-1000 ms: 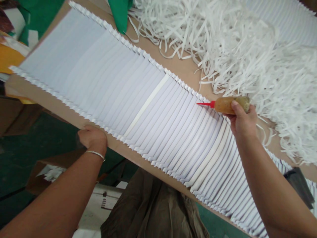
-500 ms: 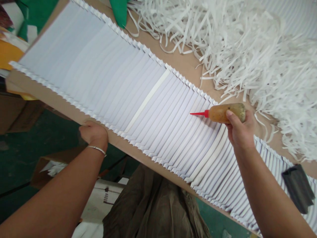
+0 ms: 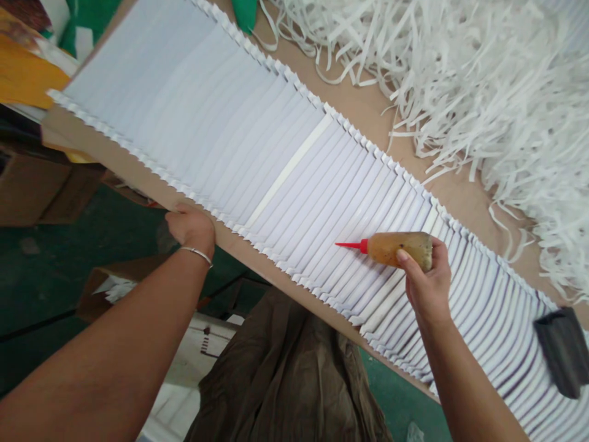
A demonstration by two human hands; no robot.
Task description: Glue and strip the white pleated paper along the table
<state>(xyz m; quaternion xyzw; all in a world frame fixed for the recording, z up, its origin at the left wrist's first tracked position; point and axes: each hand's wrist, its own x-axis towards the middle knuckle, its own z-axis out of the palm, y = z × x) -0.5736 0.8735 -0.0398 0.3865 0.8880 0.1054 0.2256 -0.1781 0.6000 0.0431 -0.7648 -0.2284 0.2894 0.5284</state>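
Note:
In the head view, my right hand (image 3: 427, 285) is wrapped around a glue bottle (image 3: 391, 248), amber and stained, with a thin red nozzle (image 3: 352, 245). The bottle lies almost level above a long row of overlapping white paper strips (image 3: 294, 202), its nozzle pointing left. Whether the tip touches the paper I cannot tell. My left hand (image 3: 191, 228), a bangle on its wrist, is closed at the near edge of the brown tabletop (image 3: 253, 264). Its fingers are curled and partly hidden, so anything within them does not show.
A heap of loose white paper ribbons (image 3: 460, 92) covers the far right. A dark grey block (image 3: 562, 353) rests on the strips at right. Cardboard boxes (image 3: 55, 184) stand below the table at left, and yellow material (image 3: 27, 73) lies at the upper left.
My right hand has brought the glue bottle nearer to me and slightly left across the strips. The left hand stays at the table edge, while the whole view has shifted a little.

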